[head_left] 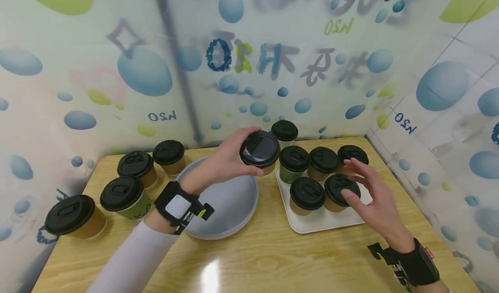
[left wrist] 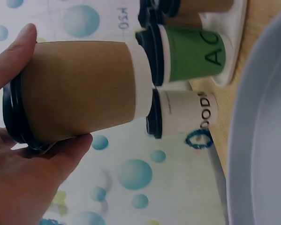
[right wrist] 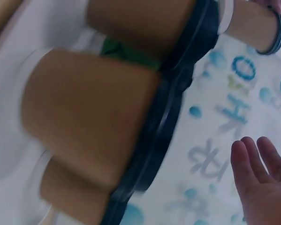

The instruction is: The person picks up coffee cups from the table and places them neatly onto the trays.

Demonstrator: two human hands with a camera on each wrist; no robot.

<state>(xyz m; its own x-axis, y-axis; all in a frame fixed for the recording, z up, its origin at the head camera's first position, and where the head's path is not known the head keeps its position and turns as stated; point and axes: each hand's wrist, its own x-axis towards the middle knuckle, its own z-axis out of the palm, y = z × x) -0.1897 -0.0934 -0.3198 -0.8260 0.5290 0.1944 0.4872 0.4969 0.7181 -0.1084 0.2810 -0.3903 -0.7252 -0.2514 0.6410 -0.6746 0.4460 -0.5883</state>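
My left hand (head_left: 228, 156) grips a brown paper cup (left wrist: 79, 89) by its black lid (head_left: 260, 148), holding it in the air above the right edge of a pale grey basin (head_left: 228, 210). Its fingers and thumb are on either side of the lid in the left wrist view. Over the right side of a white tray (head_left: 331, 225) hovers my right hand (head_left: 376, 200), fingers extended and apart, with nothing in it. Several lidded cups stand on that tray, among them a green one (head_left: 289, 174) and a brown one (head_left: 306, 200) at the front.
Left of the basin stand several lidded cups, including a green one (head_left: 134, 206) and a brown one (head_left: 89, 223). A white cup (left wrist: 185, 112) stands behind the tray's left end. Bubble-patterned sheeting (head_left: 241, 98) backs the wooden table (head_left: 249, 258).
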